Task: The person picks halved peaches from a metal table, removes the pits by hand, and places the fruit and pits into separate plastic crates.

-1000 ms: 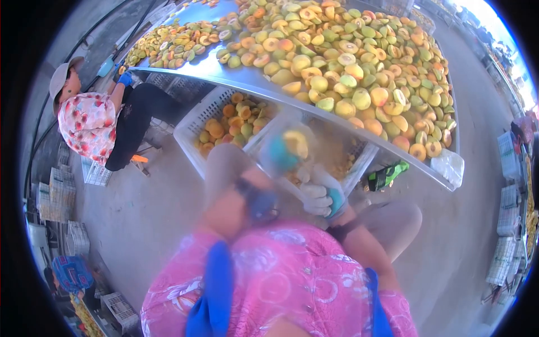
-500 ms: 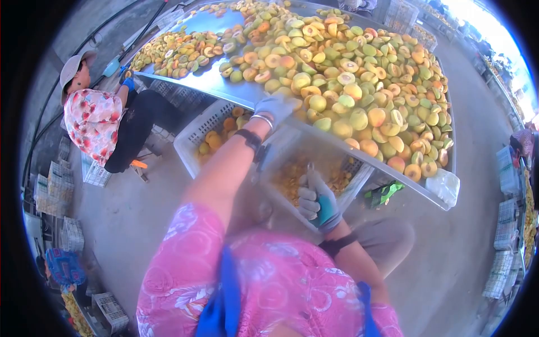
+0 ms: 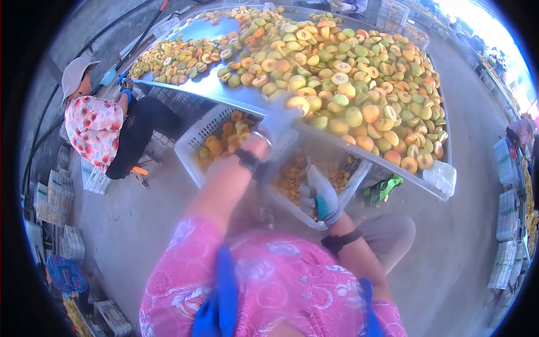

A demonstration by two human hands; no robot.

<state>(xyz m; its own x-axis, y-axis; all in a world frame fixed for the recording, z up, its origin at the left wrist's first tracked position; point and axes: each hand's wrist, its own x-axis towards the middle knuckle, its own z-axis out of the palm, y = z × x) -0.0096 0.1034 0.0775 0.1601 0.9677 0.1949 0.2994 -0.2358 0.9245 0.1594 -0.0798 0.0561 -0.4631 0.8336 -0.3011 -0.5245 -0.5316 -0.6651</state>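
Observation:
My left hand (image 3: 279, 123), in a pale glove, is at the near edge of the metal table (image 3: 236, 96). Motion smears its fingers, and an apricot half (image 3: 298, 104) lies right at the fingertips. Lower and to the right, my right hand (image 3: 320, 194) is closed in a grey and teal glove around a small hand tool (image 3: 309, 162). Only the tool's thin metal tip shows above the fist. That hand is over a white crate (image 3: 355, 188) holding small yellowish-brown pieces. Many halved apricots (image 3: 359, 92) are heaped on the table.
Another crate (image 3: 188, 139) with orange apricots stands under the table's left edge. At left sits a co-worker (image 3: 92, 126) in a flowered shirt and cap. A clear plastic bag (image 3: 439, 178) rests at the table corner, above a green bag (image 3: 384, 190). Stacked crates (image 3: 504, 236) line the right.
My left hand has drawn back slightly toward me at the table edge. My right hand has stayed over the crate, its wrist turned a little. The view has shifted slightly.

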